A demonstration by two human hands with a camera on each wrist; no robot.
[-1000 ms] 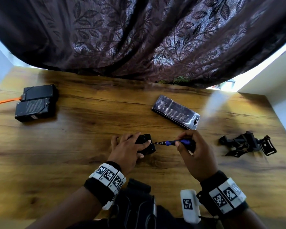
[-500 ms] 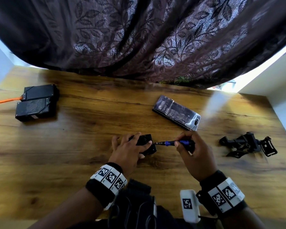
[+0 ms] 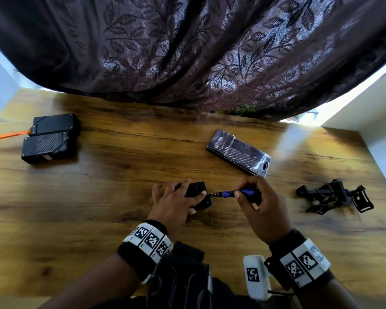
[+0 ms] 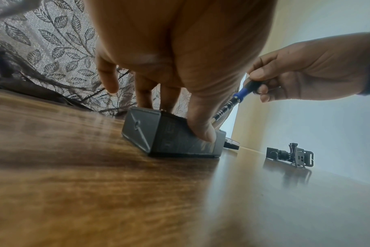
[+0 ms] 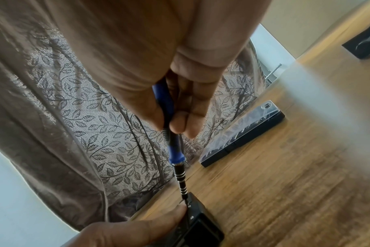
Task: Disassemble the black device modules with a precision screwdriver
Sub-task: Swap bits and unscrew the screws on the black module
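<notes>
Screwdriver (image 3: pixel 230 193) tip at the module (image 3: pixel 197 190) edge
Left hand (image 3: pixel 176 204) grips the module, right hand (image 3: pixel 262 206) pinches the screwdriver; bare table (image 3: pixel 98 219) all around.

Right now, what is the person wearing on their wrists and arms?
Both forearms are bare, with no sleeves. The left wrist carries a black band faced with white tiles printed with black square fiducial markers. The right wrist wears a matching black band with marker tiles, and beside it sits a white rounded block bearing one more black square marker. No rings or gloves show on either hand.
</notes>
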